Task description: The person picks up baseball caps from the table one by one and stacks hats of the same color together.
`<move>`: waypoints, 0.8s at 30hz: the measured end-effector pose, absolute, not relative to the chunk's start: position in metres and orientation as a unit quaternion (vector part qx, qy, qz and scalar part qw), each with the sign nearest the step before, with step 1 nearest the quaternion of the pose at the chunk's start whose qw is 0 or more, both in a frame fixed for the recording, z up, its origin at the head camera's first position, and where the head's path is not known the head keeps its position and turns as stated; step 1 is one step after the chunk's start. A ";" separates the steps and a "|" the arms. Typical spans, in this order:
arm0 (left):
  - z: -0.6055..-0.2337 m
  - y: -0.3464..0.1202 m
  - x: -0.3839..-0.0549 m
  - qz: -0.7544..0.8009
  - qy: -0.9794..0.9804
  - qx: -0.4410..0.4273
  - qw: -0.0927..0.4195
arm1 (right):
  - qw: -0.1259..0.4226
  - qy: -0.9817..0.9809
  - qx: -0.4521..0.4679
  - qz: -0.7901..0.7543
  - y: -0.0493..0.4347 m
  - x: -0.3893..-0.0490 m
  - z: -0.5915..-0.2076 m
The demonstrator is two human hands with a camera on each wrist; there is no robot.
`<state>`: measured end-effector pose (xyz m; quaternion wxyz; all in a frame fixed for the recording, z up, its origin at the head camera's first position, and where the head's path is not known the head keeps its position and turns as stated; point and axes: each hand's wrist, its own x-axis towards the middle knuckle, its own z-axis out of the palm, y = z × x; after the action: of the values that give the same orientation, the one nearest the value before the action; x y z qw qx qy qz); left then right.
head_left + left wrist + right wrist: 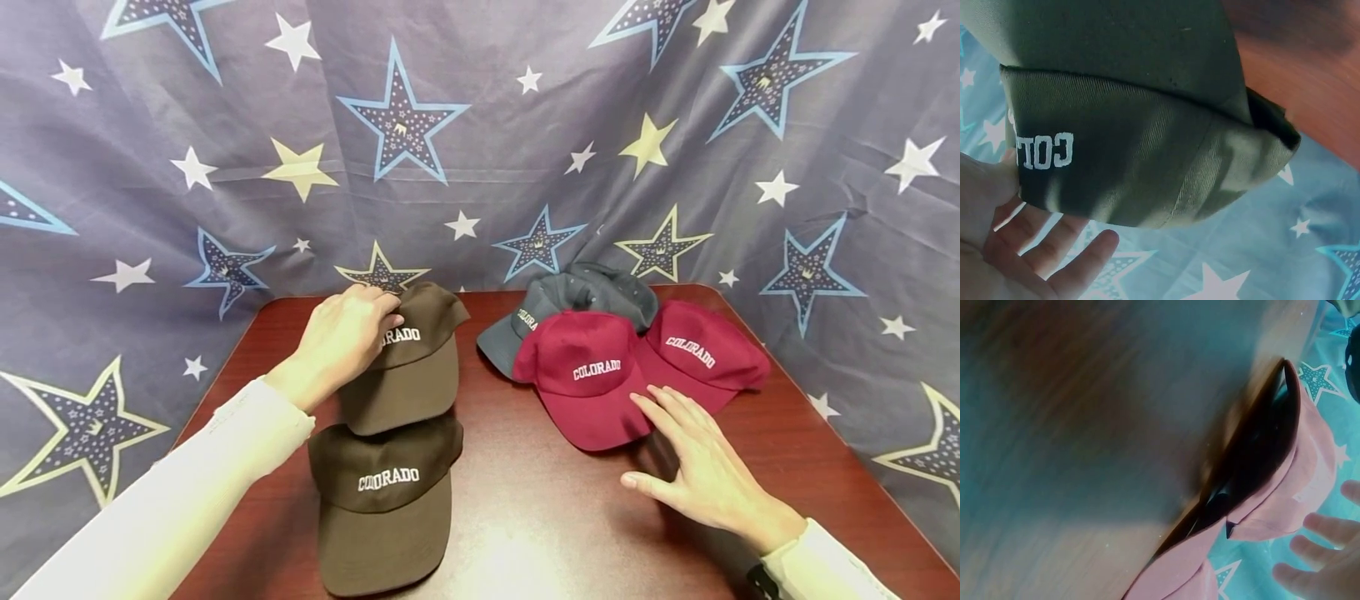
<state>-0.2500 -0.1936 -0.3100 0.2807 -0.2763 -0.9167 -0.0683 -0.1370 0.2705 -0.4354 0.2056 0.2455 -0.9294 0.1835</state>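
Observation:
My left hand (347, 332) grips the crown of the rear brown cap (408, 387), covering part of its white COLORADO lettering. In the left wrist view, the thumb lies at the front of that cap (1129, 150) and the fingers go behind it. A second brown cap (386, 533) lies just in front, its rear edge close under the first one's brim. With fingers spread, my right hand (705, 471) is by the brim of the front red cap (592, 379); whether it touches is unclear. Another red cap (701, 354) lies beside it.
Behind the red caps sit grey-blue caps (555, 296), partly covered. All the caps are on a reddish-brown table (525, 500). A grey cloth with stars (480, 125) hangs at the table's back and sides.

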 end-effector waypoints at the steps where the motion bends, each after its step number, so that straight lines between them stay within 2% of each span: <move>1: -0.309 -0.193 -0.247 -0.066 -0.915 -0.281 0.283 | 0.206 -0.929 0.246 0.183 0.270 -0.137 -0.435; 24: -0.304 -0.197 -0.185 0.016 -0.875 -0.366 0.317 | 0.206 -0.929 0.250 0.181 0.268 -0.136 -0.435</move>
<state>-0.1855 -0.1969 -0.3038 0.3169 -0.3655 -0.8750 0.0162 -0.1357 0.2677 -0.4352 0.2057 0.2500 -0.9286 0.1813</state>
